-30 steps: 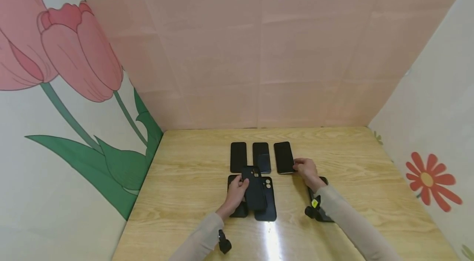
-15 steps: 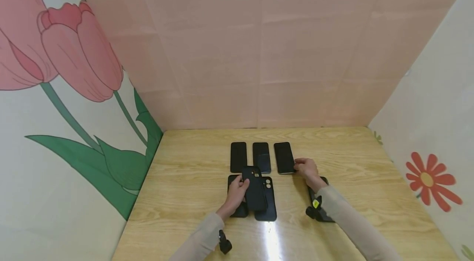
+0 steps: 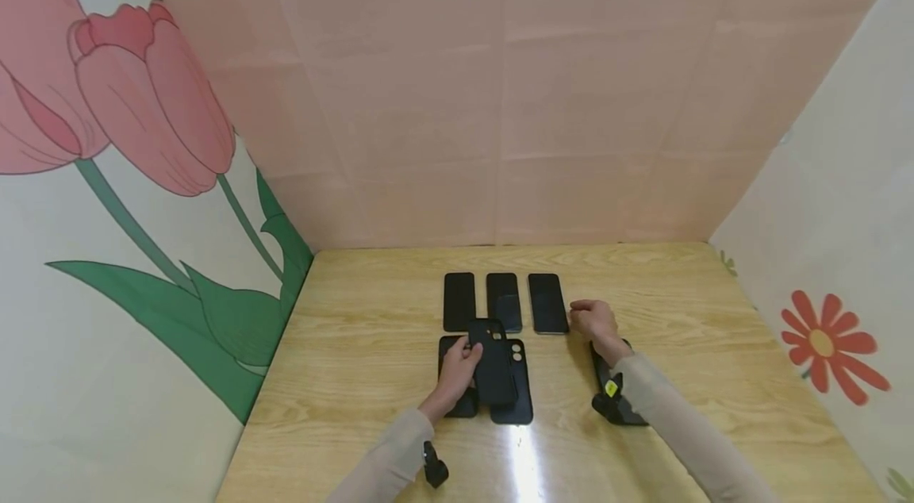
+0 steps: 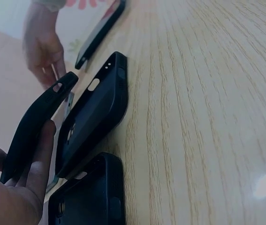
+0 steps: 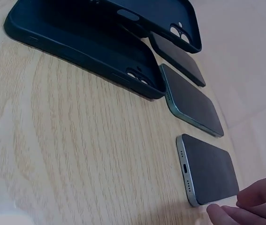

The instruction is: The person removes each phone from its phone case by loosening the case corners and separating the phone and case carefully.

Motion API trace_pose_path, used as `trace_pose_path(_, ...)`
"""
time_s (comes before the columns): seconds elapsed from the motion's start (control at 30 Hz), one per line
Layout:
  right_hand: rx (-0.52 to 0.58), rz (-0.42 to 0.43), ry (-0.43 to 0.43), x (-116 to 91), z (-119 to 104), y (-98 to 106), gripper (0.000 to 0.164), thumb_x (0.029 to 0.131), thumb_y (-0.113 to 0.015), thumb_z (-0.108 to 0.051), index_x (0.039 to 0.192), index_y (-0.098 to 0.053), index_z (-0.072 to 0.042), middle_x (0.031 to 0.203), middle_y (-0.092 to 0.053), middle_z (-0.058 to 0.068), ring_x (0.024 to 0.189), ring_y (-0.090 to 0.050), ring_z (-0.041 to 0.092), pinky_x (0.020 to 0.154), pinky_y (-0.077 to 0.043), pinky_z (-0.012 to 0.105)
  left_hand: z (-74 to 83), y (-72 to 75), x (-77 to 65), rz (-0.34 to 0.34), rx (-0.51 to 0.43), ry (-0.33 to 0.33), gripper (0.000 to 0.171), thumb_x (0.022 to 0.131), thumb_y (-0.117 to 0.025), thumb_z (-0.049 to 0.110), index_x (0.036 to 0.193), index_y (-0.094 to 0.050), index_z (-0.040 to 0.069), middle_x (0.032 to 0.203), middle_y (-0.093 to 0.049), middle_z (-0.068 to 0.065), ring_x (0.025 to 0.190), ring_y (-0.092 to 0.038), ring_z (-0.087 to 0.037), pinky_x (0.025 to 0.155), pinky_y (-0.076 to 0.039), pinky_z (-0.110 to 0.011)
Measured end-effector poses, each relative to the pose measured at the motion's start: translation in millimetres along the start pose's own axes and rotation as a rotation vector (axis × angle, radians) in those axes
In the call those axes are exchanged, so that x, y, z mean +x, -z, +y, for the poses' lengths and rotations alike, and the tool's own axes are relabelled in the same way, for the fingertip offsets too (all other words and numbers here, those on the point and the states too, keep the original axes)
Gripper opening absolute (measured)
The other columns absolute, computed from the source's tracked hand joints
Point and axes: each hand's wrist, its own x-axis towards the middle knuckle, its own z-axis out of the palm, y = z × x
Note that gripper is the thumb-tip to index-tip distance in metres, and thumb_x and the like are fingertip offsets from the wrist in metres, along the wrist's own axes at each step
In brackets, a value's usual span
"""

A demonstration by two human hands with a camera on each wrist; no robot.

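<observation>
My left hand [image 3: 457, 372] pinches a black phone case [image 3: 494, 364] by its side, raised and tilted above two others. One black phone case [image 3: 466, 406] lies partly hidden beneath that hand; another phone case [image 3: 523, 388] lies to its right, hollow side up in the right wrist view. Behind them three dark-screened phones lie in a row: a left phone [image 3: 459, 302], a middle phone [image 3: 503, 297] and a right phone [image 3: 548, 305]. My right hand [image 3: 596, 324] is beside the right phone's edge, fingers loosely bent, holding nothing; its fingertips [image 5: 215, 211] are close to the silver frame.
Under my right forearm lies a black phone-shaped thing [image 3: 631, 412], partly covered by the wrist camera [image 3: 607, 406]. The wooden table [image 3: 371, 312] ends at a pink back wall [image 3: 500, 130], with printed flower panels on both sides.
My right hand has shifted slightly right, away from the right phone's edge. My left hand keeps holding the phone case almost in the same place.
</observation>
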Motion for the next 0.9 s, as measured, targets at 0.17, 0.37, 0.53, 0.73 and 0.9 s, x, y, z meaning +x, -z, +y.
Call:
trace_pose_path(0.17,0.067,-0.020,-0.020,-3.0,-0.2,1.0,0.034,0.098,-0.049,0.003,0.129,-0.054,0.016,0.123,-0.058,0.034,0.103,-0.064,0.039,0.080,-0.056,0.039,-16.2,-2.0,7.9,-0.005,0.001,-0.005,0.034,0.106,-0.045,0.011,0.131,-0.050,-0.011,0.099,-0.068,-0.027,0.080,-0.067,-0.044,0.060,-0.057,-0.045)
trace_pose_path(0.37,0.140,-0.050,-0.012,-4.8,2.4,2.0,0.030,0.098,-0.051,0.003,0.125,-0.056,0.016,0.114,-0.064,0.031,0.089,-0.067,0.031,0.077,-0.057,0.040,-36.5,-5.9,17.7,0.015,0.015,0.013,0.034,0.106,-0.048,0.019,0.130,-0.054,-0.004,0.099,-0.070,-0.017,0.076,-0.068,-0.027,0.056,-0.055,-0.035)
trace_pose_path(0.53,0.142,-0.101,0.028,-9.7,3.6,5.3,0.030,0.098,-0.051,0.003,0.123,-0.055,0.018,0.109,-0.066,0.030,0.085,-0.068,0.028,0.076,-0.057,0.040,-37.3,-7.8,19.6,0.010,0.013,0.035,0.035,0.106,-0.050,0.023,0.132,-0.054,0.001,0.094,-0.071,-0.010,0.071,-0.067,-0.019,0.056,-0.055,-0.031)
trace_pose_path(0.73,0.123,-0.167,0.043,-15.2,9.0,10.2,0.030,0.097,-0.048,0.004,0.123,-0.055,0.018,0.107,-0.066,0.029,0.087,-0.066,0.029,0.079,-0.056,0.043,-34.7,-13.2,21.2,-0.007,0.020,0.042,0.037,0.106,-0.050,0.024,0.135,-0.053,0.001,0.099,-0.071,-0.014,0.075,-0.069,-0.024,0.058,-0.056,-0.034)
trace_pose_path(0.9,0.114,-0.188,0.046,-19.3,10.2,15.8,0.028,0.099,-0.049,0.002,0.122,-0.056,0.017,0.109,-0.065,0.030,0.089,-0.066,0.032,0.080,-0.056,0.045,-31.4,-21.1,23.7,-0.039,0.034,0.045,0.043,0.107,-0.045,0.025,0.140,-0.048,-0.002,0.113,-0.066,-0.017,0.086,-0.067,-0.027,0.065,-0.056,-0.035)
